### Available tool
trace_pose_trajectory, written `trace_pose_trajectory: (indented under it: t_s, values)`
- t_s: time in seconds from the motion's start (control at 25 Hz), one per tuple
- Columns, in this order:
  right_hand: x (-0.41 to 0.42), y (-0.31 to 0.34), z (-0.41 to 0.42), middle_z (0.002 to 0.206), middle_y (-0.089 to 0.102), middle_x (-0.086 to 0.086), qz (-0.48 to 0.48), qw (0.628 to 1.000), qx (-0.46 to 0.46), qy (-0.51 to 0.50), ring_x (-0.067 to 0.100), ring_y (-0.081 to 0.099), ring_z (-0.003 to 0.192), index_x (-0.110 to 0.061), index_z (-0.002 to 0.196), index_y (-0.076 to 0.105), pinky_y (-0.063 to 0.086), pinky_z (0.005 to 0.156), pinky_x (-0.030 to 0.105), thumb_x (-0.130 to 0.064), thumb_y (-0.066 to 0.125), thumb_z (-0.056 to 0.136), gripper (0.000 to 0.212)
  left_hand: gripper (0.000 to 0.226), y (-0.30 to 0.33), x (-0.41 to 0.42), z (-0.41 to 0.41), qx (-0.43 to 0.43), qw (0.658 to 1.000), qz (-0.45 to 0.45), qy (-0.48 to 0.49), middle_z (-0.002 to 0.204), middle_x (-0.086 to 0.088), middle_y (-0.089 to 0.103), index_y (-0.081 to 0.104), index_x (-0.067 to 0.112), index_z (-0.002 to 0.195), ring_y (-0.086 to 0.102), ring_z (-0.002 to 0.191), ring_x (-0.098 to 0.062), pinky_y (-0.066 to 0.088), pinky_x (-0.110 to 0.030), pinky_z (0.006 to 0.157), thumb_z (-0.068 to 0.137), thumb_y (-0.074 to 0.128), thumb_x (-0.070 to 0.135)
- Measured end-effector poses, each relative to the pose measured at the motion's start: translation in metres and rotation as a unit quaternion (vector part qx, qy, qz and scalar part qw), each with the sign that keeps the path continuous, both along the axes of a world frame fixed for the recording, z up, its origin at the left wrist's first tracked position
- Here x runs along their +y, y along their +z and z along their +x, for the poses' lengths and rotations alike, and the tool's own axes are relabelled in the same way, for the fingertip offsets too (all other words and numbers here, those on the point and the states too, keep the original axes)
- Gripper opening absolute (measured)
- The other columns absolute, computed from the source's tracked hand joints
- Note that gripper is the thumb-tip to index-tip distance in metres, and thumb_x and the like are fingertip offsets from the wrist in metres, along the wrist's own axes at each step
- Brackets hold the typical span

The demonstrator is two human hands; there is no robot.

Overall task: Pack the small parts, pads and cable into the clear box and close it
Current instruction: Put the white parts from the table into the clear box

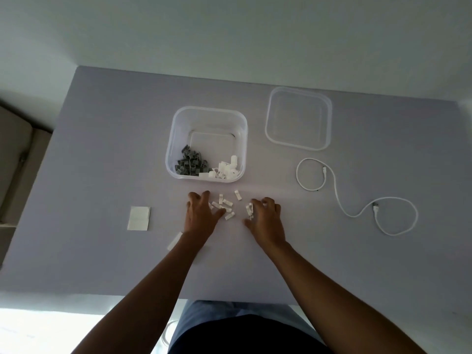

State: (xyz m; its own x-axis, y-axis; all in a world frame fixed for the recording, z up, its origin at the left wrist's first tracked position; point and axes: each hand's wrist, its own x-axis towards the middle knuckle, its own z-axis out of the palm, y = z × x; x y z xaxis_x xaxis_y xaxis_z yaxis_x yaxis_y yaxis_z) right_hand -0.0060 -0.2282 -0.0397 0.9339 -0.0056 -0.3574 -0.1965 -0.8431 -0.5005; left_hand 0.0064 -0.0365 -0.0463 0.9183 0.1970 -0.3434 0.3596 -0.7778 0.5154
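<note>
The clear box [176, 139] stands open on the table, with grey clips [190, 163] and white parts [226, 168] lying along its near side. Just in front of it, several loose white small parts [226, 204] are scattered on the table. My left hand [200, 215] rests at their left with fingers spread, touching some. At their right, my right hand [265, 215] has its fingers curled around a few white parts [249, 209]. The clear lid [298, 118] lies right of the box. A white cable [339, 195] sprawls at the right. A white pad [139, 218] lies at the left.
A second flat white pad [175, 240] lies partly under my left forearm. The lavender table [102, 162] ends at a near edge by my body, with a wall behind its far edge. Beige furniture [15, 162] stands off the left side.
</note>
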Motion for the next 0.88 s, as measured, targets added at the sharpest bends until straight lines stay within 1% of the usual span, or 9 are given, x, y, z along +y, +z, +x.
trace_pose_trajectory:
  t_s: [0.2,0.32,0.52,0.6,0.64,0.68,0.72,0.8,0.88]
  values:
    - [0.014,0.001,0.004,0.118,0.054,0.012,-0.005,0.999,-0.027,0.024,0.030,0.049,0.108,-0.012,0.113,0.067,0.051,0.085,0.039,-0.010,0.063,0.090,0.024,0.027,0.001,-0.012,0.006,-0.013,0.997,0.001,-0.076,0.103,-0.018,0.054,0.065,0.006,0.105,0.061,0.086,-0.039,0.053,-0.045,0.076,0.081,0.075,0.014]
    - [0.015,0.001,0.006,0.111,0.058,0.014,-0.007,0.999,-0.030,0.032,0.031,0.053,0.102,-0.008,0.105,0.068,0.050,0.083,0.038,-0.009,0.061,0.090,0.017,0.012,0.002,-0.012,0.008,-0.017,0.996,0.004,-0.087,0.098,-0.017,0.057,0.067,0.004,0.094,0.061,0.081,-0.036,0.052,-0.041,0.071,0.085,0.069,0.012]
    - [0.013,0.004,0.012,0.100,0.059,0.014,-0.010,0.999,-0.015,0.026,0.031,0.055,0.091,-0.007,0.093,0.064,0.041,0.072,0.030,-0.007,0.063,0.082,0.011,0.012,0.003,-0.007,0.005,-0.030,0.996,-0.028,-0.075,0.096,-0.015,0.057,0.068,0.003,0.091,0.060,0.077,-0.033,0.051,-0.038,0.070,0.081,0.070,0.008]
    - [0.012,0.005,0.014,0.094,0.058,0.012,-0.003,1.000,-0.013,0.023,0.031,0.056,0.086,-0.008,0.087,0.063,0.037,0.068,0.028,-0.006,0.062,0.081,0.007,0.013,0.004,-0.005,0.005,-0.026,0.996,-0.078,-0.032,0.088,-0.011,0.059,0.070,0.006,0.089,0.059,0.074,-0.028,0.050,-0.033,0.069,0.077,0.074,0.010]
    - [0.011,0.005,0.015,0.092,0.058,0.011,0.003,1.000,-0.015,0.019,0.031,0.057,0.084,-0.008,0.085,0.063,0.035,0.067,0.027,-0.005,0.062,0.081,0.005,0.014,0.004,-0.004,0.006,-0.015,0.992,-0.128,0.003,0.084,-0.011,0.062,0.070,0.006,0.088,0.061,0.072,-0.027,0.052,-0.033,0.069,0.076,0.076,0.010]
    - [0.010,0.004,0.015,0.090,0.058,0.011,0.008,1.000,-0.018,0.012,0.031,0.057,0.082,-0.009,0.084,0.062,0.035,0.066,0.027,-0.005,0.061,0.080,0.006,0.016,0.006,-0.003,0.006,0.012,0.977,-0.207,0.046,0.084,-0.013,0.066,0.069,0.006,0.091,0.064,0.071,-0.025,0.055,-0.033,0.069,0.077,0.076,0.009]
    - [0.010,0.004,0.016,0.090,0.058,0.010,0.014,1.000,-0.018,0.004,0.030,0.058,0.082,-0.010,0.085,0.062,0.035,0.066,0.027,-0.005,0.060,0.080,0.007,0.018,0.009,-0.002,0.006,0.052,0.945,-0.309,0.096,0.087,-0.016,0.067,0.067,0.004,0.097,0.066,0.071,-0.024,0.058,-0.033,0.068,0.080,0.075,0.006]
    - [0.010,0.003,0.016,0.096,0.060,0.009,0.022,1.000,-0.011,-0.010,0.028,0.059,0.087,-0.011,0.095,0.063,0.040,0.069,0.028,-0.007,0.062,0.081,0.014,0.025,0.019,-0.001,0.004,0.130,0.833,-0.505,0.182,0.093,-0.018,0.065,0.062,0.000,0.112,0.066,0.075,-0.021,0.058,-0.031,0.070,0.088,0.064,0.002]
    - [0.011,0.002,0.017,0.109,0.061,0.010,0.020,1.000,0.005,-0.016,0.027,0.060,0.098,-0.011,0.113,0.063,0.044,0.078,0.029,-0.009,0.063,0.084,0.029,0.032,0.026,0.003,0.004,0.177,0.737,-0.609,0.232,0.093,-0.014,0.061,0.059,-0.002,0.122,0.063,0.078,-0.021,0.056,-0.030,0.072,0.091,0.052,0.002]
